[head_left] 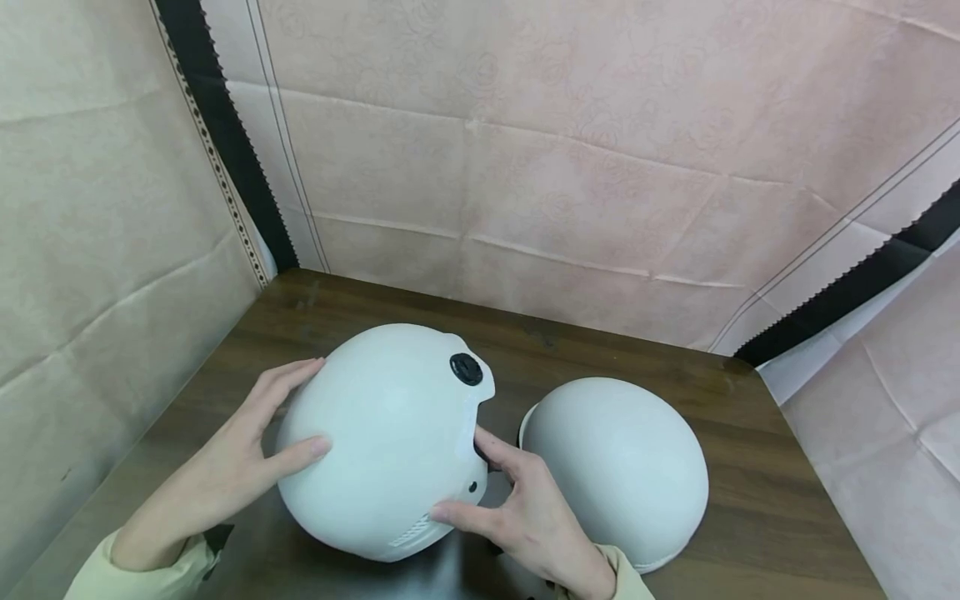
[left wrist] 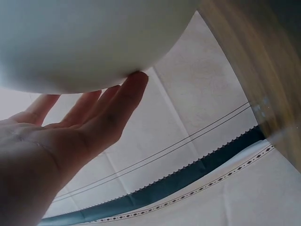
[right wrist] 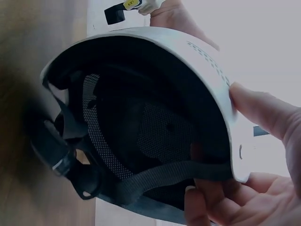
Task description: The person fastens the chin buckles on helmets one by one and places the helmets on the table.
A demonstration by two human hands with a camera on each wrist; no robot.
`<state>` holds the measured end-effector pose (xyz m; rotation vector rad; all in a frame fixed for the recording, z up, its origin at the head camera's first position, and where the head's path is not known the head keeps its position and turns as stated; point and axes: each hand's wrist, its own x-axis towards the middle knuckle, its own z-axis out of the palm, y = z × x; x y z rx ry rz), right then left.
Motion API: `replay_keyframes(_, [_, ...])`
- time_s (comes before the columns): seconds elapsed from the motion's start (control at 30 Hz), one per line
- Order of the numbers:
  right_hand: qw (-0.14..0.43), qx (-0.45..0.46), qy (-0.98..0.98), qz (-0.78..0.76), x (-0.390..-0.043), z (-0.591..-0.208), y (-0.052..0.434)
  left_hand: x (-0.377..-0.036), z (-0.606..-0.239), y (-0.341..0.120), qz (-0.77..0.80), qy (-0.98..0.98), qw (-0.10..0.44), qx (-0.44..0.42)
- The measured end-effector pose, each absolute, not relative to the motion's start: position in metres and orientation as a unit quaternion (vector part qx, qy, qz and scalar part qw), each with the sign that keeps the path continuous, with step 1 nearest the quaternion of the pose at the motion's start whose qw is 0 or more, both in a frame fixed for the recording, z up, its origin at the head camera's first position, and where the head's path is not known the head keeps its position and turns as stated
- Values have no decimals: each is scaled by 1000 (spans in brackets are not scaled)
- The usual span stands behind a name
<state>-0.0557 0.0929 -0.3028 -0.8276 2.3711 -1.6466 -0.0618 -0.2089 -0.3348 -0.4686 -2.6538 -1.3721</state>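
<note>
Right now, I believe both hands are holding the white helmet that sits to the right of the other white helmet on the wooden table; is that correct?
Not quite: the held helmet sits to the left of the other helmet, as the head view shows. The left hand and right hand do both hold it over the wooden table.

Soft, even light fell on my table [head_left: 630,350]; its edges bowed from wide-lens distortion. My right-wrist view was backlit, blown out, the wood blurred.

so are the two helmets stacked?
No, the held helmet sits beside the second helmet on the table.
</note>
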Motion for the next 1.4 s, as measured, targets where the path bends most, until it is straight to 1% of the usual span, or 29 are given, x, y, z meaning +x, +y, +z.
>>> replay_keyframes(0.27, [87,-294,753,-582,-56,-305,94,-59,-335,-207,-475,-869,48,-130])
replay_keyframes(0.53, [70,-316,737,-593,-63,-329,95,-56,-335,-206,-477,-870,47,-117])
replay_keyframes(0.77, [61,-311,746,-585,-57,-321,89,-56,-336,-206,-484,-863,64,-129])
replay_keyframes(0.97, [50,-329,753,-568,-60,-329,86,-56,-336,-205,-487,-864,54,-117])
replay_keyframes(1.1, [16,-369,773,-516,-63,-337,84,-57,-337,-206,-483,-867,56,-111])
replay_keyframes(1.2, [-18,-381,800,-464,-63,-339,83,-58,-338,-207,-479,-869,63,-110])
replay_keyframes(1.33, [-36,-375,816,-438,-62,-340,86,-56,-337,-206,-477,-869,69,-109])
replay_keyframes(1.4, [-35,-372,819,-434,-60,-340,89,-56,-337,-205,-475,-870,72,-110])
